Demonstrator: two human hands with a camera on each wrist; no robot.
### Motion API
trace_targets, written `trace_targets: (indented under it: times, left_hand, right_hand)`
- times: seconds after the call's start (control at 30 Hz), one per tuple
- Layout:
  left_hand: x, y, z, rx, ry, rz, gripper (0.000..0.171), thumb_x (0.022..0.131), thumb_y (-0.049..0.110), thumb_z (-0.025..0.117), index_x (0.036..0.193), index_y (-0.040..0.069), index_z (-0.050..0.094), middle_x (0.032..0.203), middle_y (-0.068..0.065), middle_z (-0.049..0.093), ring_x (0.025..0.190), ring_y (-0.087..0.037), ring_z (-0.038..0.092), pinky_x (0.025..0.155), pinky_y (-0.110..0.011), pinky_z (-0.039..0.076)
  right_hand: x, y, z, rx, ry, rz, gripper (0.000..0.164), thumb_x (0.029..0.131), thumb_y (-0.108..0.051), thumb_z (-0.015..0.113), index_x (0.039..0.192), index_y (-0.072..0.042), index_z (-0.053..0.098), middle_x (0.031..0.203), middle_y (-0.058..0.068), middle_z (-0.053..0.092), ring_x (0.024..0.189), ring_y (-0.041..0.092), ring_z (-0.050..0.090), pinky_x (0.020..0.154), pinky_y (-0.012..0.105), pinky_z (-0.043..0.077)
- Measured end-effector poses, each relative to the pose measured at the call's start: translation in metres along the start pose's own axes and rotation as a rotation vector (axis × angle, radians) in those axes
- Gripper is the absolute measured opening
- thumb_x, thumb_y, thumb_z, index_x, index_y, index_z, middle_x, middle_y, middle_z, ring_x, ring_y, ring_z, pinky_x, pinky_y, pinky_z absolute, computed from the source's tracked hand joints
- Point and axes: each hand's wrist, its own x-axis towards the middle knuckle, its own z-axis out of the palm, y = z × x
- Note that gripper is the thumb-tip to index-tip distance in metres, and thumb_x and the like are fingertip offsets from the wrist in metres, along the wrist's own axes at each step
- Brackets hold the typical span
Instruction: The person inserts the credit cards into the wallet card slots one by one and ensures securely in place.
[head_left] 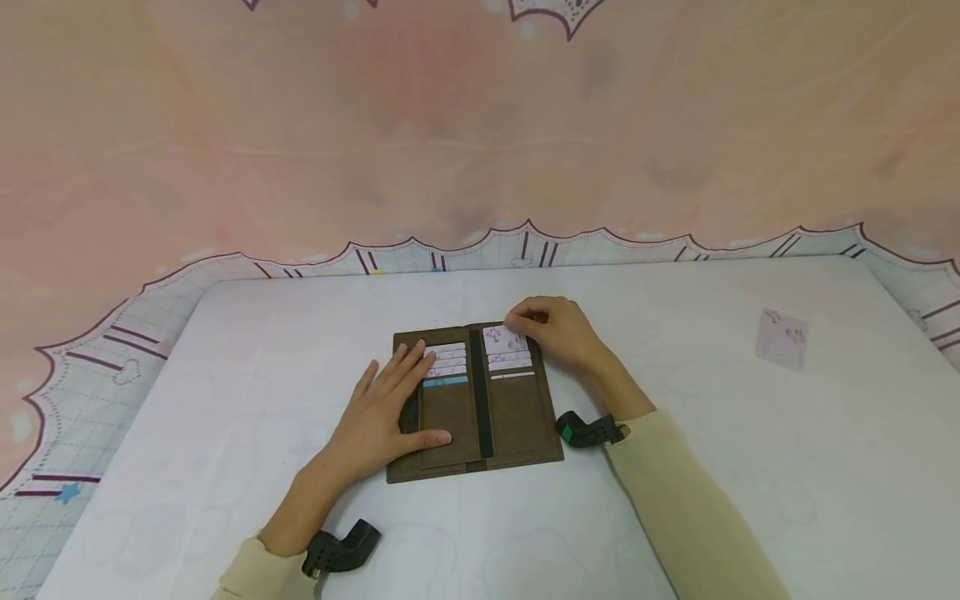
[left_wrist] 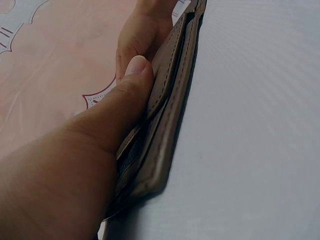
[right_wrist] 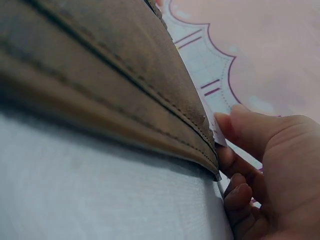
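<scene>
A brown wallet (head_left: 523, 421) lies unfolded on the white table, with several cards in the slots of both halves. My left hand (head_left: 378, 421) rests on its left half, fingers spread over the cards and thumb lying across the leather. In the left wrist view the thumb (left_wrist: 117, 107) lies along the stitched edge of the wallet (left_wrist: 172, 105). At the top of the right half, my right hand (head_left: 562, 333) pinches the upper corner of a white card with a pink pattern (head_left: 498, 338). The right wrist view shows thumb and forefinger on that card (right_wrist: 219, 135); its lower part is hidden in the slot.
A similar pale patterned card (head_left: 782, 339) lies apart on the table to the right. The table (head_left: 225, 400) meets a pinkish patterned cloth (head_left: 450, 125) at its far edge. Black wrist devices (head_left: 341, 547) sit at both cuffs.
</scene>
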Motion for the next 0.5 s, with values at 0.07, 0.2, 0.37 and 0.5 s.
trace_targets:
  times: [0.07, 0.2, 0.37, 0.5]
  left_hand:
    - [0.0001, -0.0003, -0.0001, 0.002, -0.003, 0.000, 0.104, 0.074, 0.062, 0.070, 0.153, 0.014, 0.024, 0.159, -0.005, 0.015, 0.146, -0.024, 0.007, 0.114, -0.052, 0.000]
    - [0.0005, -0.0008, 0.0001, 0.008, -0.012, -0.004, 0.104, 0.074, 0.062, 0.070, 0.153, 0.015, 0.023, 0.159, -0.004, 0.015, 0.146, -0.024, 0.006, 0.114, -0.052, 0.000]
    - [0.0004, -0.0010, 0.0003, 0.008, -0.017, -0.010, 0.104, 0.074, 0.062, 0.071, 0.153, 0.015, 0.023, 0.159, -0.004, 0.015, 0.146, -0.024, 0.005, 0.114, -0.052, -0.001]
    - [0.0003, -0.0013, 0.0005, 0.007, -0.017, -0.014, 0.104, 0.074, 0.062, 0.071, 0.153, 0.016, 0.023, 0.159, -0.004, 0.015, 0.146, -0.023, 0.005, 0.114, -0.052, -0.001]
  right_hand:
    - [-0.0005, 0.0003, -0.0004, 0.001, -0.016, -0.001, 0.014, 0.091, -0.025, 0.067, 0.098, -0.014, 0.073, 0.094, -0.002, 0.066, 0.085, 0.017, 0.055, 0.079, 0.034, 0.045]
    - [-0.0014, 0.0010, -0.0015, 0.000, -0.040, 0.009, 0.010, 0.087, -0.023, 0.072, 0.096, -0.017, 0.072, 0.091, -0.001, 0.063, 0.083, 0.018, 0.053, 0.076, 0.033, 0.045]
    - [-0.0027, 0.0004, -0.0031, -0.003, -0.061, 0.018, 0.011, 0.086, -0.024, 0.073, 0.095, -0.017, 0.072, 0.094, -0.001, 0.062, 0.086, 0.019, 0.053, 0.078, 0.033, 0.044]
    - [-0.0033, 0.0007, -0.0043, 0.000, -0.075, 0.007, 0.012, 0.085, -0.024, 0.074, 0.095, -0.018, 0.072, 0.096, -0.002, 0.063, 0.087, 0.019, 0.053, 0.080, 0.034, 0.044]
